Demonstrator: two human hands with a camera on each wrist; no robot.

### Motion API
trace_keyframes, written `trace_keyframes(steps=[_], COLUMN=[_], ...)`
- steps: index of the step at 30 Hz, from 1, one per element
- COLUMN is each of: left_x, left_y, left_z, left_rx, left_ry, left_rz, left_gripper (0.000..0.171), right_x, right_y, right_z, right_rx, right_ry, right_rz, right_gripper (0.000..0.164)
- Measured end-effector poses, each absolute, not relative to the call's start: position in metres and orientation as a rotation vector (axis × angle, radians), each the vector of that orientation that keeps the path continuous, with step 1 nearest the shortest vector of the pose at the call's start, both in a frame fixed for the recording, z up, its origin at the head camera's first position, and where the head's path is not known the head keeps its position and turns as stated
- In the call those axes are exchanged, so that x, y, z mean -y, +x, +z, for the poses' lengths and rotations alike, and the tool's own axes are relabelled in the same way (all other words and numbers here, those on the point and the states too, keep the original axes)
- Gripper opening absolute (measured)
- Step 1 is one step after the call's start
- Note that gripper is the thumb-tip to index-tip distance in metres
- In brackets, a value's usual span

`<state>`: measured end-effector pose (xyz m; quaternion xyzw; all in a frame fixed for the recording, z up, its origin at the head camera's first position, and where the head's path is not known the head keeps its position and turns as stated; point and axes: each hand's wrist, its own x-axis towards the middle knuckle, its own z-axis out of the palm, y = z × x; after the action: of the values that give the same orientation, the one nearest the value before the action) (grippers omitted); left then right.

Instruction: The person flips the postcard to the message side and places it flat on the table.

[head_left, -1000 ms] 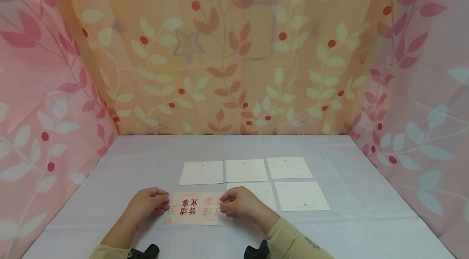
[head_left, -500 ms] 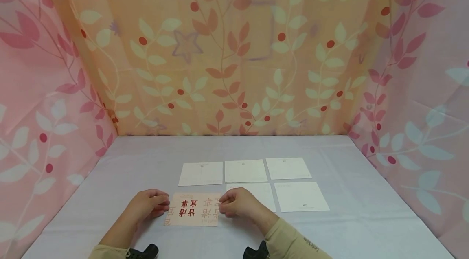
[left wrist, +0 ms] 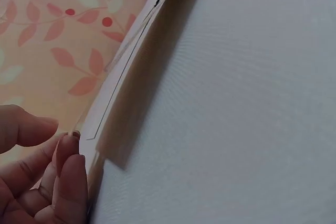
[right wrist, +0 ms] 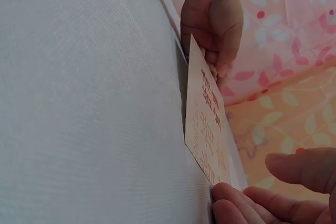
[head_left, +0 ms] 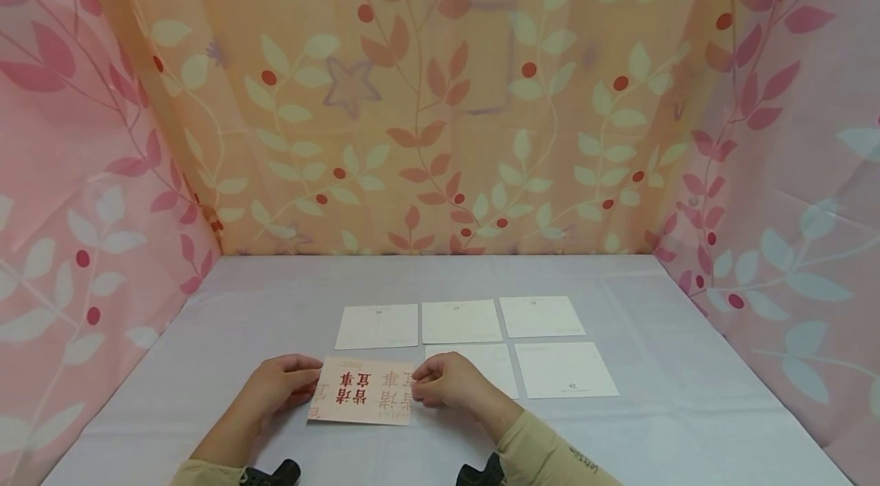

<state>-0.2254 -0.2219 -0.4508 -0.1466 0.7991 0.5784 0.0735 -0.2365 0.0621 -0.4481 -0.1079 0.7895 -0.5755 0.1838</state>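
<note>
A pale peach card with red and faint orange characters lies between my two hands near the front of the table. Its left side is lifted slightly off the cloth. At that left edge my left hand grips the card, with curled fingers and the thumb close to them. On the opposite edge, my right hand touches the card with its fingertips. In the right wrist view, the right thumb stands apart from the fingers and off the card. The left wrist view shows the left fingers by the raised edge.
White cards lie in two rows behind and right of the peach card: a back left card, a back middle card, a back right card, a front card partly behind my right hand, and a front right card.
The left side of the peach card has risen slightly from the cloth, and my left hand has shifted a little to the right. My right hand and the white cards stay in place.
</note>
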Motion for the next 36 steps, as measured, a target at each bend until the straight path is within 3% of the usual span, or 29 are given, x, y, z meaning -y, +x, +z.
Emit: trace_keyframes(steps=[26, 36], left_x=[0.2193, 0.2201], left_y=[-0.2267, -0.2268], left_z=[-0.4567, -0.4570], left_rx=[-2.307, -2.275], left_ry=[-0.447, -0.442], left_rz=[1.815, 1.855], left_gripper=[0.029, 0.028], right_x=[-0.0633, -0.0628], right_y=[-0.2359, -0.2370], right_z=[-0.4458, -0.4466], right_rx=[-2.262, -2.237], right_ry=[-0.313, -0.308], right_rz=[-1.613, -1.644], right_gripper=[0.017, 0.029])
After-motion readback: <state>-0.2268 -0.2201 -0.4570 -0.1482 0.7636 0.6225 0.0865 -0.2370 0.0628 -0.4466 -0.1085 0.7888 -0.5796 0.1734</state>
